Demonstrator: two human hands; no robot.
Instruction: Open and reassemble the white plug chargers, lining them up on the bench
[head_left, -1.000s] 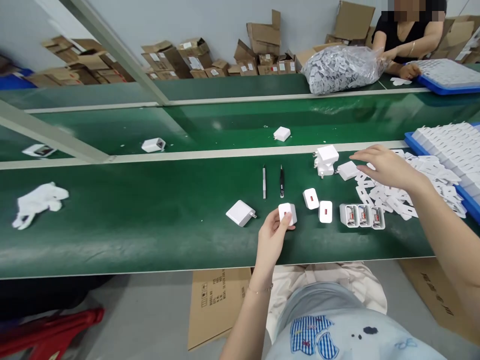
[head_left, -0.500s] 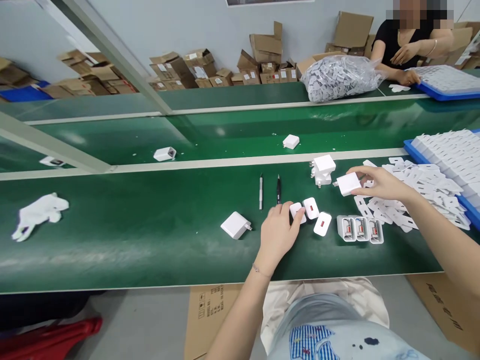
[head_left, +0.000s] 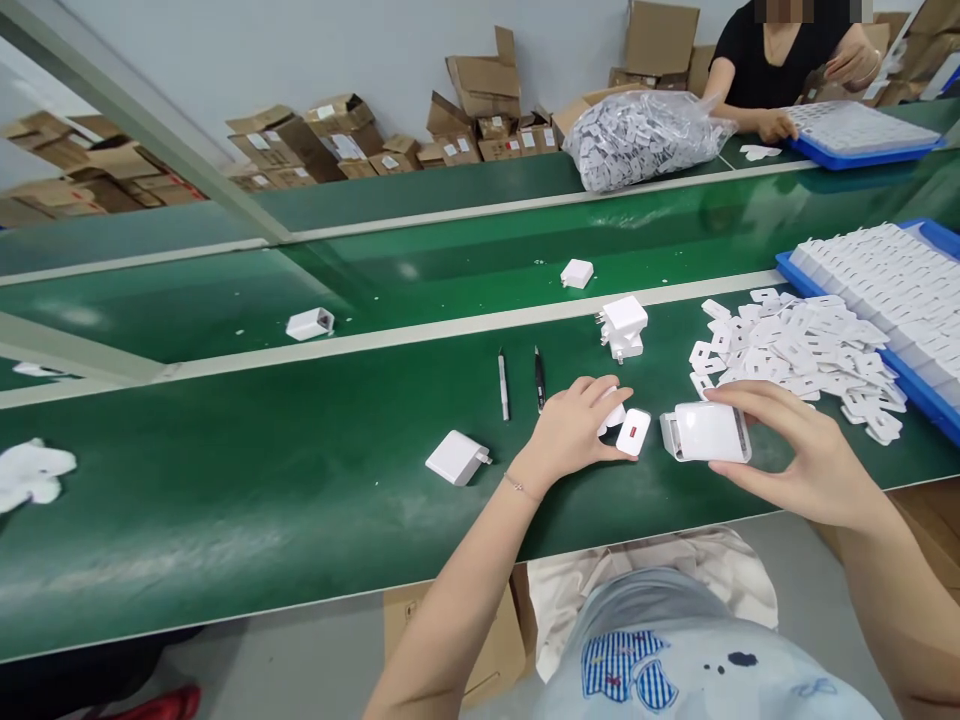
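My left hand (head_left: 577, 428) curls around a small cluster of white USB chargers. One charger (head_left: 634, 433) shows a red port on its rounded face; the others are partly hidden by my fingers. Between thumb and fingertips, my right hand (head_left: 799, 455) grips a row of white charger housings (head_left: 707, 432), tilted, with their open ends partly visible. A white plug charger (head_left: 457, 458) lies left of my left hand. Beyond my hands sits a stack of plug chargers (head_left: 625, 325) with metal prongs.
Loose white cover plates (head_left: 799, 345) are heaped beside a blue tray (head_left: 919, 385) of white parts. A silver pen (head_left: 503, 388) and a black pen (head_left: 539, 380) lie on the green bench. Across the channel, a co-worker (head_left: 780, 60) sits near a plastic bag of parts (head_left: 645, 140).
My right hand has let go of the single plug charger and now holds the row of housings. My left hand has closed further around the chargers. The view has shifted.
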